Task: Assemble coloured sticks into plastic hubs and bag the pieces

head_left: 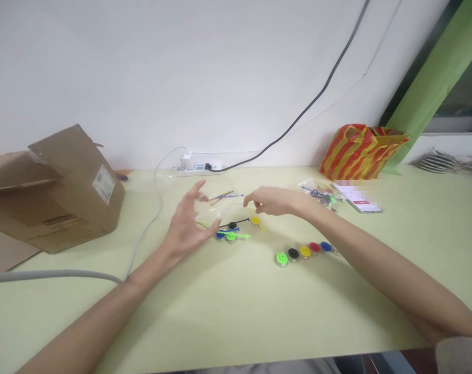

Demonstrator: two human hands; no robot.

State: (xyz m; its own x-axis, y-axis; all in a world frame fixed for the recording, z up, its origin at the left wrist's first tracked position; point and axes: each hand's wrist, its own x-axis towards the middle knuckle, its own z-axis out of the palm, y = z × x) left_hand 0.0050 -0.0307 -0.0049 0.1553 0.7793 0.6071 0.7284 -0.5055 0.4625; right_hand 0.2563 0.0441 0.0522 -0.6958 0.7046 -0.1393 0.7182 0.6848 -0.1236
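Observation:
My left hand (pixel 187 221) is at the middle of the table, thumb and fingers spread wide with nothing visible between them. Beyond it is a clear plastic bag (pixel 214 210) holding thin red, blue and yellow arrows. By my left thumb lie arrow spinners: a black one (pixel 232 225), a blue one (pixel 220 235) and a green one (pixel 231 237). My right hand (pixel 272 200) hovers just above a yellow spinner (pixel 256 222). Its fingers curl downward, the index tip apart from the others, with no held object showing.
Several round colored discs on clear bases stand in a row, a green one (pixel 282 258) nearest. Behind my right arm are a bag of parts (pixel 317 193) and a phone (pixel 358 198). A cardboard box (pixel 64 202), a power strip (pixel 199 169) and a striped bag (pixel 356 153) stand around.

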